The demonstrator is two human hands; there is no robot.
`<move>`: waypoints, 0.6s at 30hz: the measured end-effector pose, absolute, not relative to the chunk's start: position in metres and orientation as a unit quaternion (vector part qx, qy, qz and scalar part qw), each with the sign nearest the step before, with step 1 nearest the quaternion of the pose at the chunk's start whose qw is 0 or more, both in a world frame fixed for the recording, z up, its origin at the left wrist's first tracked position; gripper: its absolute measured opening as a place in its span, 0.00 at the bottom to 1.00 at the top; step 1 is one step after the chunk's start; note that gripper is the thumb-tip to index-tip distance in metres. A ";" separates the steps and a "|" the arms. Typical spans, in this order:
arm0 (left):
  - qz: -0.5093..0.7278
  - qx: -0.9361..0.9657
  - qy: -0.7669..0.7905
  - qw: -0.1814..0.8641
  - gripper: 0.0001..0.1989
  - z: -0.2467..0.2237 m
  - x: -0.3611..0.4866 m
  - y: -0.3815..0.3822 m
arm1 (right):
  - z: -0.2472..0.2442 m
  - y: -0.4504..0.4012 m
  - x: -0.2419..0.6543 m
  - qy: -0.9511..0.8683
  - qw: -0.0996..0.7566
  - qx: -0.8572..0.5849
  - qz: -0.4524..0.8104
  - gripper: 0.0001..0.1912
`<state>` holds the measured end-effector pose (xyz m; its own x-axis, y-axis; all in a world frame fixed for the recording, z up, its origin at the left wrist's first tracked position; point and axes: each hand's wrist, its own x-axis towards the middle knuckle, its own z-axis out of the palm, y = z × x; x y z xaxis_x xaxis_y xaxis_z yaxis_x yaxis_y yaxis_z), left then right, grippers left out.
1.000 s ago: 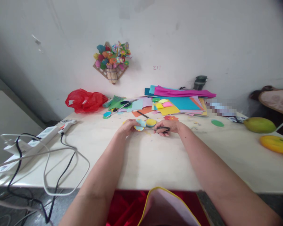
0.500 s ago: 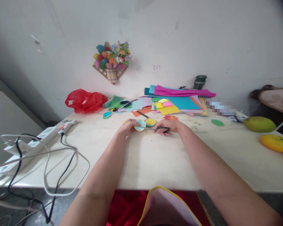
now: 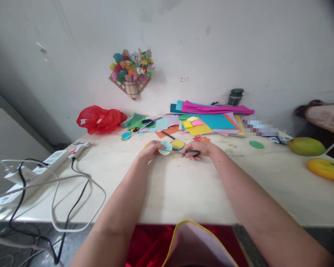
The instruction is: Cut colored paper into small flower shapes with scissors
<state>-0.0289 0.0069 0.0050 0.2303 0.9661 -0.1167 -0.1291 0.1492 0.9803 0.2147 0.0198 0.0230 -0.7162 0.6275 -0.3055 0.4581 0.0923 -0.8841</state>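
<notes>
Near the middle of the table, my left hand (image 3: 152,149) pinches a light blue paper piece (image 3: 165,148) with a scalloped edge. My right hand (image 3: 194,150) grips black-handled scissors (image 3: 192,152), whose blades point left and meet the blue paper. Whether the blades are parted is too small to tell. Just behind them lies a yellow paper circle (image 3: 178,144), with a red-orange paper flower (image 3: 202,139) to its right. A black pen (image 3: 168,135) rests behind the circle. Small yellow scraps (image 3: 174,157) lie beneath the scissors.
Coloured paper sheets (image 3: 214,122) are piled at the back, beside a second pair of scissors (image 3: 147,121) and a red plastic bag (image 3: 100,119). A power strip (image 3: 48,159) with looping cables is at left. A green mango (image 3: 306,146) and a yellow one (image 3: 324,168) lie at right.
The blue paper has shifted very slightly in my left hand against the scissor blades. Otherwise both hands hold nearly the same position.
</notes>
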 end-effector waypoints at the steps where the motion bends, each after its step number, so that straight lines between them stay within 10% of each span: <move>1: 0.441 0.482 0.435 0.619 0.06 0.005 -0.029 0.007 | 0.023 0.020 0.215 -0.734 0.075 -0.370 0.565 0.18; 18: 0.440 0.505 0.426 0.608 0.07 0.006 -0.029 0.006 | 0.028 0.015 0.214 -0.729 0.080 -0.367 0.573 0.15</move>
